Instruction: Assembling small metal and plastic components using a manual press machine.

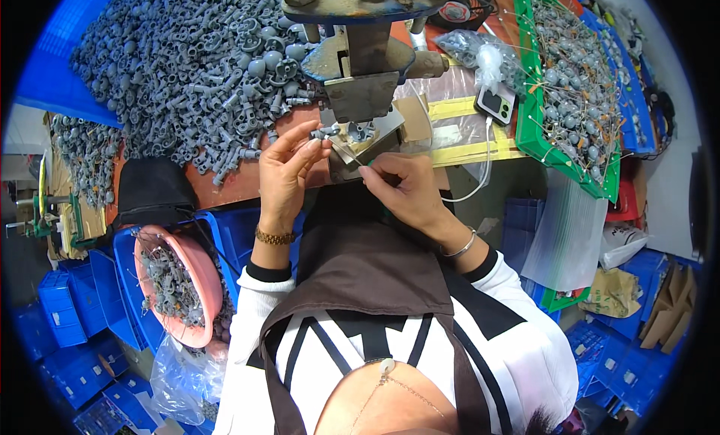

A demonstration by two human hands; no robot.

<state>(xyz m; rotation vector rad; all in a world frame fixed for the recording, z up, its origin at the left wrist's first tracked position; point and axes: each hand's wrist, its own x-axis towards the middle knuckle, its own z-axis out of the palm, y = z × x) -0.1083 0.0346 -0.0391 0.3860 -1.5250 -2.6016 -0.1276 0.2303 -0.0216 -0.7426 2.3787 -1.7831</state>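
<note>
While left hand [285,163] pinches 1 grey part [325,133] near front edge of desk [212,189], presumably for control, right hand [407,184] curls, contents unclear.

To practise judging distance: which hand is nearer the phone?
Right. The right hand is left of the phone, closer to the body; the left hand is farther left.

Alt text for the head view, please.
A person's left hand pinches a small gray part at a metal machine; the right hand curls nearby, its grip unclear. A large heap of gray parts lies at left, a filled green tray at right.
</note>
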